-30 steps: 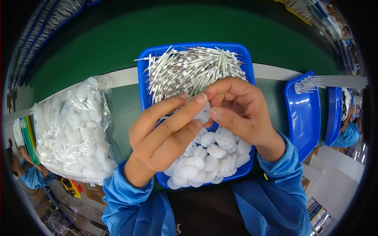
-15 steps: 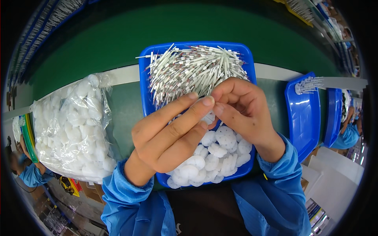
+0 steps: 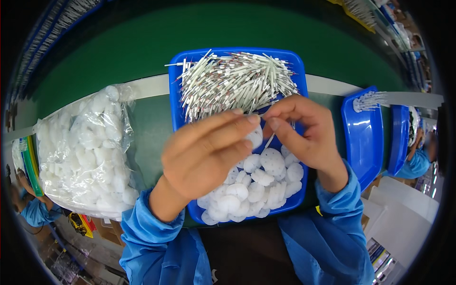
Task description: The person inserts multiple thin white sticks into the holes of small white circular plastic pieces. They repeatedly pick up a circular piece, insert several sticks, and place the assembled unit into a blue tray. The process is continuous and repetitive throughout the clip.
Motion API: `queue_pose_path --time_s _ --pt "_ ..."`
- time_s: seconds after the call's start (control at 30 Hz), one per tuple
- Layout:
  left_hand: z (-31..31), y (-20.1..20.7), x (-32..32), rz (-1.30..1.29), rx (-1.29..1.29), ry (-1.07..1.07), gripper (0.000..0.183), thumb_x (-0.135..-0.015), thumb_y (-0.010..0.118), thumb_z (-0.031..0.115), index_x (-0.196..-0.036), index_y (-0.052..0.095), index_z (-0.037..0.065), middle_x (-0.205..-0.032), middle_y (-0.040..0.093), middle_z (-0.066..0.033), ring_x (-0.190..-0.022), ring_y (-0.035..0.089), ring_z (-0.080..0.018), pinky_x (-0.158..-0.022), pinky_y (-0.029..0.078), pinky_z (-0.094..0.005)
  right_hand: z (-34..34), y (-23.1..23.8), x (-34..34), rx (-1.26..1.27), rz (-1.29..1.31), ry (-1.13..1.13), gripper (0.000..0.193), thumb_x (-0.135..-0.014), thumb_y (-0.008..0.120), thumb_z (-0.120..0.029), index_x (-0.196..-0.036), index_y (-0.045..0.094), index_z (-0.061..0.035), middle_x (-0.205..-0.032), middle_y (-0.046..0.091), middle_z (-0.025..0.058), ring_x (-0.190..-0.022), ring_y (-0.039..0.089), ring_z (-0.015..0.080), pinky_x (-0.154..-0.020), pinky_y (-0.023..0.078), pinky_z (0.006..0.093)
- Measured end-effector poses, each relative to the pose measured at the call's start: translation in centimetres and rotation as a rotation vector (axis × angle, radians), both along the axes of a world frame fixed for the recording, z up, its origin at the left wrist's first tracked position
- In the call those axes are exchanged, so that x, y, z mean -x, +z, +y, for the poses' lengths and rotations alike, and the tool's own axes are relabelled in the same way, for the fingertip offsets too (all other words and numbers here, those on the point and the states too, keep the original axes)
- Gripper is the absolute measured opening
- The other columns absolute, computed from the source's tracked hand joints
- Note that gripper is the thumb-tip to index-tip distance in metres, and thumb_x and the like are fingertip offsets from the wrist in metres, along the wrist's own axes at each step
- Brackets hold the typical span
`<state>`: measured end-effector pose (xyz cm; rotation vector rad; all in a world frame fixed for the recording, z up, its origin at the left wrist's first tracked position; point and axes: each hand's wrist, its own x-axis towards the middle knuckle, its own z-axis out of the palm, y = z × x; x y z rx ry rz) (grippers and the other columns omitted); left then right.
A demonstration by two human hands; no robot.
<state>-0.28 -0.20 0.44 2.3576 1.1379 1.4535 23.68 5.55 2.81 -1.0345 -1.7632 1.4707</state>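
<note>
Both my hands meet over a blue tray [image 3: 175, 102]. My left hand [image 3: 202, 154], slightly blurred, is closed with a round white translucent disc [image 3: 255, 138] under its fingertips. My right hand [image 3: 306, 133] pinches thumb to forefinger at the end of a thin white rod [image 3: 261, 111] that reaches towards the left fingertips; whether rod and disc touch is hidden. A heap of thin white and silver rods [image 3: 237, 83] with reddish bits fills the far part of the tray. Loose white discs [image 3: 256, 192], dotted with small marks, lie in the near part.
A clear plastic bag [image 3: 88, 152] full of white discs lies on the left of the green table [image 3: 156, 28]. On the right stands another blue tray [image 3: 365, 142] with a small bundle of white rods [image 3: 369, 100] at its far end. Other people work at both sides.
My right hand has shifted a little to the right, and a gap has opened between the two hands' fingertips. More of the disc and the rod's end now shows.
</note>
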Motion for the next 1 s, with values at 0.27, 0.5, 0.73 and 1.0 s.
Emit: queue_pose_path --time_s 0.27,0.5,0.73,1.0 --pt "0.3 -0.9 -0.5 -0.411 0.462 0.168 0.024 -0.092 0.075 -0.007 -0.113 0.075 0.006 -0.117 0.084 -0.0062 -0.087 0.071 -0.0123 -0.071 0.056 -0.027 0.1 0.8 -1.3 -1.062 -0.822 0.518 0.02 -0.076 0.078 -0.015 -0.095 0.076 -0.0119 -0.092 0.069 0.0013 -0.096 0.07 0.0219 -0.093 0.054 0.038" --pt "0.3 -0.8 -0.1 -0.606 0.682 0.083 0.028 -0.103 0.067 -0.006 -0.13 0.063 0.0 -0.124 0.08 -0.0168 -0.11 0.075 -0.0168 -0.09 0.059 -0.0269 1.7 1.4 0.4 -0.426 -0.048 0.025 0.023 -0.083 0.08 0.006 -0.103 0.076 -0.0056 -0.098 0.077 0.0064 -0.086 0.073 0.0164 -0.079 0.058 0.0294" --pt "-0.1 -0.1 0.2 -0.581 0.705 0.106 0.035 -0.102 0.071 -0.004 -0.137 0.064 -0.001 -0.126 0.079 -0.0155 -0.113 0.075 -0.0172 -0.087 0.06 -0.0259 0.9 -2.3 3.0 -0.419 -0.012 -0.124 0.018 -0.088 0.086 0.0 -0.105 0.081 -0.0006 -0.09 0.082 0.0066 -0.075 0.076 0.0094 -0.068 0.059 0.0251" --pt "0.5 -1.1 -0.2 -0.644 0.578 0.175 0.032 -0.096 0.075 -0.007 -0.127 0.077 0.003 -0.125 0.081 -0.0103 -0.104 0.077 -0.0142 -0.077 0.063 -0.0246 0.7 -1.7 2.7 -0.419 -0.135 -0.065 0.018 -0.088 0.087 -0.005 -0.105 0.083 -0.0043 -0.072 0.074 0.0066 -0.057 0.069 0.0112 -0.055 0.053 0.0252"
